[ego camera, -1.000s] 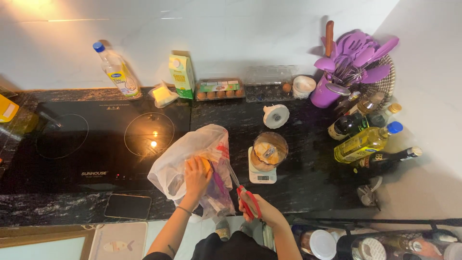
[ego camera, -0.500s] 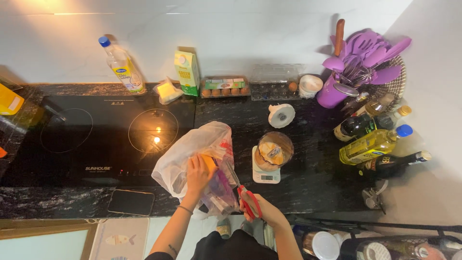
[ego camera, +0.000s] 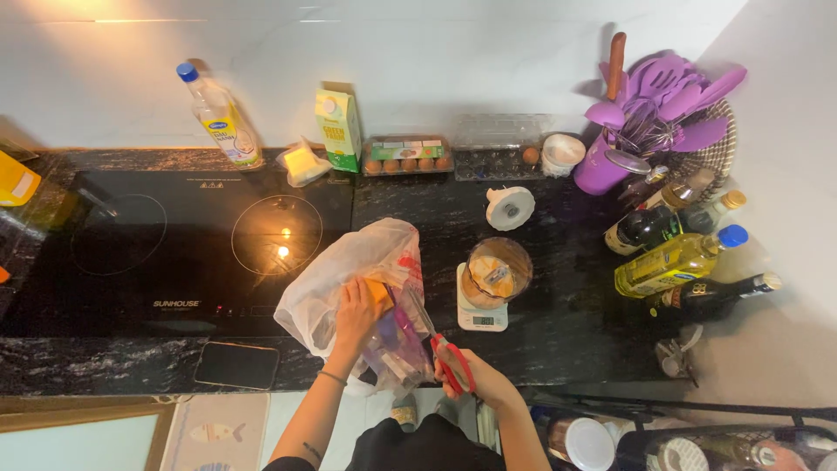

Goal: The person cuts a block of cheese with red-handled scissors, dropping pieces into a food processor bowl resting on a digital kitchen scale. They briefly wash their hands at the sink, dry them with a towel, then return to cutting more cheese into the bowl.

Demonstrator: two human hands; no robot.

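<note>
Seen from overhead at a dark marble counter: a person's left hand presses down on a white plastic bag, fingers curled over an orange-yellow item poking from the bag's mouth; whether they pinch it or just pin it can't be told. Right hand, just to the right & nearer the counter edge, is closed around the red handles of scissors, blades angled up-left toward a clear packet wedged under the left hand. Blade tips are lost against packet & bag, so no telling if they're parted. Packet contents hard to make out.

Just right of the scissors: a small white kitchen scale w/ a glass bowl on top, yellowish stuff inside. Beyond that, a round white lid. Left of the bag, a black induction hob; a phone lies face down near the left forearm. Far side of the grip: an egg carton against the wall. Both arms are cut off by the lower frame edge.
</note>
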